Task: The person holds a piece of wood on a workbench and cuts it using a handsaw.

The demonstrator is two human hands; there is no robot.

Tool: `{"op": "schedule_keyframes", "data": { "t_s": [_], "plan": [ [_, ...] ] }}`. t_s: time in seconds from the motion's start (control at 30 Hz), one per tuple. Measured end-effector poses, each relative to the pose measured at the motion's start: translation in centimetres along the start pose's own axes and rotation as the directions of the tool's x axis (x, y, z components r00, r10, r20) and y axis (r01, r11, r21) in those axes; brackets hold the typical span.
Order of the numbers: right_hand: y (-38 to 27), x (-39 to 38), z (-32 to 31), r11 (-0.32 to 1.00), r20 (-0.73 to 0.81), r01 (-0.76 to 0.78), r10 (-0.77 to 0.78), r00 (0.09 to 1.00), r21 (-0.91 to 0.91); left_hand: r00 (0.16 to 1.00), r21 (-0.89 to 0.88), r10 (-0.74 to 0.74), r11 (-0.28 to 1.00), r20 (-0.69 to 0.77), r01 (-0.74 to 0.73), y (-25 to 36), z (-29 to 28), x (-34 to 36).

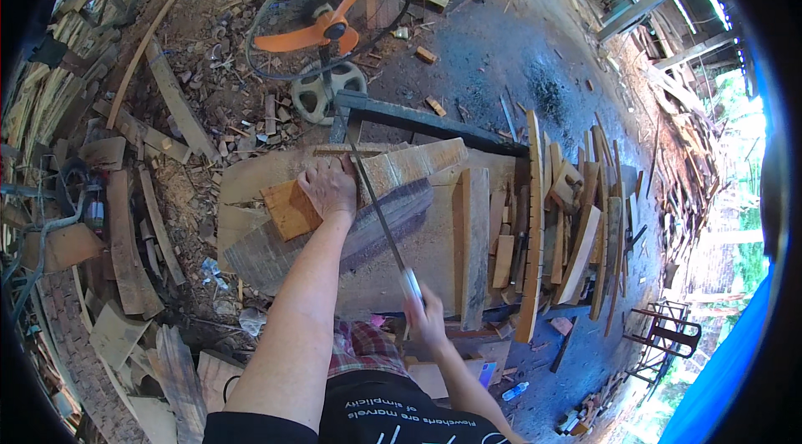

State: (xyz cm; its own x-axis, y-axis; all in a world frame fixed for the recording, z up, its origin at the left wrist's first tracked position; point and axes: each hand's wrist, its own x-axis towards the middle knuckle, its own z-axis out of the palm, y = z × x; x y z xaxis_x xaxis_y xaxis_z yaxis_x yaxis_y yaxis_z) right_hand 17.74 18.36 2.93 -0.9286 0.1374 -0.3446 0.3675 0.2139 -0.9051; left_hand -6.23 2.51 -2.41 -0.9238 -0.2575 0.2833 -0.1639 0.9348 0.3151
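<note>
My left hand [330, 187] presses down on a light wooden piece [418, 162], its fingers bent over the wood close beside the saw blade. An orange-brown wooden block [288, 210] shows on the other side of that hand; whether the two are one piece I cannot tell. Beneath them lies a weathered grey plank [368, 231] on a broad wooden work surface [368, 289]. My right hand [426, 319], slightly blurred, is closed round the pale handle of a handsaw [380, 214]. The narrow dark blade slants away from me across the light wood, seen nearly edge-on.
A dark wooden beam [434, 122] runs behind the work surface. Beyond it stands a fan [334, 30] with orange blades. Several cut boards [474, 248] lie at the right. Scrap wood [129, 235] covers the left side. A plastic bottle [515, 391] lies at the lower right.
</note>
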Motion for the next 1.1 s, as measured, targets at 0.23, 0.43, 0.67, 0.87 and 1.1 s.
{"op": "schedule_keyframes", "data": {
  "t_s": [0.23, 0.43, 0.67, 0.87, 1.1],
  "plan": [
    [1.5, -3.4, -3.3, 0.950, 0.075, -0.167, 0.152, 0.985, 0.262, 0.998, 0.028, -0.008, 1.000, 0.068, 0.006, 1.7, -0.9, -0.1],
    [-1.4, 3.6, 0.3, 0.996, -0.025, 0.033, -0.036, 0.999, -0.080, 0.997, 0.065, 0.025, 0.997, 0.076, -0.030, 0.3, 0.4, -0.6],
    [-2.3, -5.8, -3.4, 0.997, 0.030, -0.036, 0.039, 0.999, -0.070, 1.000, 0.083, 0.022, 0.996, -0.004, -0.022, 0.5, -0.4, 0.1],
    [-3.7, 7.1, 1.3, 0.992, -0.012, -0.004, 0.002, 1.000, -0.128, 1.000, 0.056, 0.024, 0.998, 0.019, -0.026, 1.2, 1.3, -0.3],
    [-3.7, -3.9, -3.2, 0.990, 0.067, -0.143, 0.143, 0.987, -0.005, 0.998, 0.032, -0.029, 0.999, 0.063, 0.027, 0.7, -0.8, 0.0]
  ]
}}
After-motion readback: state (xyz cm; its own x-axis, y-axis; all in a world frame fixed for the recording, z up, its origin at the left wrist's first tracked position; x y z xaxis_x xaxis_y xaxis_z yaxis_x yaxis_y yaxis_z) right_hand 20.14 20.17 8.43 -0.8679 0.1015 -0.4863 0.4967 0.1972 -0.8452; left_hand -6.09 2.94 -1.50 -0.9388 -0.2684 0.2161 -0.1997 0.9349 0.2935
